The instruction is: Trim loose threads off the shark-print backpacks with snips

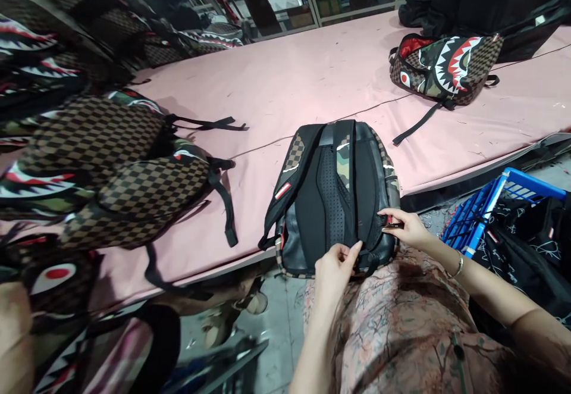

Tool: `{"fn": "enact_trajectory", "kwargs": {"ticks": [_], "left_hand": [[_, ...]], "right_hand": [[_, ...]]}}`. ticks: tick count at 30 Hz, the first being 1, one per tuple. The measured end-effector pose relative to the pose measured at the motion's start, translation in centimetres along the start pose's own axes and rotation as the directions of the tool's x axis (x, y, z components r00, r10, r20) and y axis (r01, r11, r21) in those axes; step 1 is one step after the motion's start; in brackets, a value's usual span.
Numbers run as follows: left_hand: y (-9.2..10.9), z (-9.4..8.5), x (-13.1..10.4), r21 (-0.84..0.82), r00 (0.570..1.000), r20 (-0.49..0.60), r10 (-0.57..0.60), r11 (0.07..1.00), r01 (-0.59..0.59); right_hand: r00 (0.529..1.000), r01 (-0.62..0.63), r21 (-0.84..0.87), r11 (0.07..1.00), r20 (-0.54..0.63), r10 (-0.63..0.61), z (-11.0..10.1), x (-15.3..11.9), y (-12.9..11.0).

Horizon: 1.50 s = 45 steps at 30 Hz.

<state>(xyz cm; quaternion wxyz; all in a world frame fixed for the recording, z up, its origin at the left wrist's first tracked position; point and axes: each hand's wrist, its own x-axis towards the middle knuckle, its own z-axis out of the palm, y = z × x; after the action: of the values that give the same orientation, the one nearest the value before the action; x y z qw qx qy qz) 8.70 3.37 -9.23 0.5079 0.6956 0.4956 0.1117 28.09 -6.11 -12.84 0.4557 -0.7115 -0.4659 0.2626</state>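
A backpack (329, 203) with black straps, a padded back panel and checkered and camouflage patches lies back side up at the table's near edge. My left hand (338, 266) is closed in a pinch at the lower end of its right-side shoulder strap. What exactly lies between those fingertips is too small to see clearly. At the backpack's lower right side, my right hand (409, 228) is closed around a small dark tool (394, 225), mostly hidden by the fingers.
Checkered backpacks with shark-mouth prints (156, 194) are heaped on the left of the pink table (267, 90). Another shark-print bag (446, 69) and black bags (499, 7) lie at the right. A blue crate (475, 215) holds black items. Another person's arm (13, 328) shows at lower left.
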Motion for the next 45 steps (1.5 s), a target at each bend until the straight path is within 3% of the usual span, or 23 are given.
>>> {"fn": "enact_trajectory", "kwargs": {"ticks": [3, 5, 8, 10, 13, 19, 23, 25, 26, 28, 29, 30, 32, 34, 37, 40, 42, 45], "left_hand": [[0.2, 0.8, 0.7, -0.182, 0.999, 0.005, -0.037, 0.983, 0.037], [0.4, 1.2, 1.0, -0.420, 0.991, -0.121, -0.057, 0.907, 0.000], [0.9, 1.4, 1.3, -0.684, 0.949, -0.297, -0.106, 0.717, -0.134], [1.3, 1.5, 1.3, -0.764, 0.946, -0.298, -0.126, 0.626, -0.157], [1.7, 1.6, 1.1, -0.805, 0.958, -0.248, -0.142, 0.580, -0.123], [1.6, 2.1, 0.5, -0.779, 0.965, -0.237, -0.110, 0.616, -0.121], [1.0, 2.4, 0.4, -0.706, 0.980, -0.184, -0.080, 0.704, -0.075], [0.6, 2.4, 0.1, -0.608, 0.971, -0.230, -0.063, 0.788, -0.093], [0.4, 2.3, -0.1, -0.521, 0.948, -0.315, -0.037, 0.842, -0.140], [0.3, 1.9, -0.7, -0.274, 0.855, -0.510, 0.087, 0.927, -0.258], [0.4, 1.6, -1.1, -0.149, 0.814, -0.555, 0.170, 0.943, -0.299], [0.5, 1.3, -1.5, -0.054, 0.802, -0.546, 0.242, 0.945, -0.322], [0.9, 0.5, -2.0, 0.036, 0.855, -0.407, 0.322, 0.941, -0.337], [1.2, -0.2, -2.0, 0.035, 0.914, -0.261, 0.311, 0.949, -0.313], [1.3, -0.8, -1.4, -0.048, 0.962, -0.138, 0.235, 0.969, -0.243], [1.0, -0.4, -0.8, -0.185, 0.982, -0.109, 0.154, 0.967, -0.173], [0.9, 0.3, -0.7, -0.374, 0.993, -0.104, 0.049, 0.924, -0.084], [1.0, 1.1, -1.0, -0.692, 0.993, 0.039, -0.112, 0.714, 0.108]], "right_hand": [[0.999, 0.013, -0.027, 1.000, 0.034, -0.012, -0.2, -0.5, 0.1], [0.999, 0.040, -0.024, 0.999, 0.036, -0.039, -0.1, -0.9, 0.2], [0.990, 0.132, -0.006, 0.991, 0.043, -0.132, 0.5, -1.7, 0.3], [0.979, 0.193, 0.002, 0.981, 0.067, -0.193, 0.8, -2.2, 0.3], [0.974, 0.207, 0.009, 0.978, 0.094, -0.207, 1.0, -2.7, 0.3], [0.989, 0.099, 0.099, 0.990, 0.100, -0.108, 0.8, -2.2, -2.3], [0.984, -0.045, 0.213, 0.976, 0.176, 0.007, 1.5, -1.3, -4.9], [0.979, -0.119, 0.250, 0.961, 0.192, 0.071, 2.2, -1.1, -5.7], [0.976, -0.150, 0.263, 0.953, 0.191, 0.101, 2.6, -1.0, -5.9], [0.975, -0.192, 0.289, 0.938, 0.166, 0.148, 3.3, -1.1, -6.1], [0.977, -0.195, 0.299, 0.934, 0.147, 0.157, 3.7, -1.2, -6.1], [0.980, -0.185, 0.304, 0.934, 0.121, 0.155, 4.0, -1.3, -6.0], [0.989, -0.145, 0.301, 0.942, 0.074, 0.128, 4.4, -1.6, -5.9], [0.996, -0.091, 0.286, 0.954, 0.043, 0.082, 4.6, -2.0, -5.7], [0.999, 0.010, 0.267, 0.964, 0.035, -0.020, 4.5, -2.5, -5.3], [0.991, 0.129, 0.243, 0.961, 0.009, -0.135, 4.2, -3.0, -5.0], [0.981, 0.192, 0.209, 0.959, -0.019, -0.192, 4.0, -3.2, -4.9], [0.969, 0.244, 0.158, 0.957, -0.011, -0.246, 3.7, -3.4, -5.0]]}}
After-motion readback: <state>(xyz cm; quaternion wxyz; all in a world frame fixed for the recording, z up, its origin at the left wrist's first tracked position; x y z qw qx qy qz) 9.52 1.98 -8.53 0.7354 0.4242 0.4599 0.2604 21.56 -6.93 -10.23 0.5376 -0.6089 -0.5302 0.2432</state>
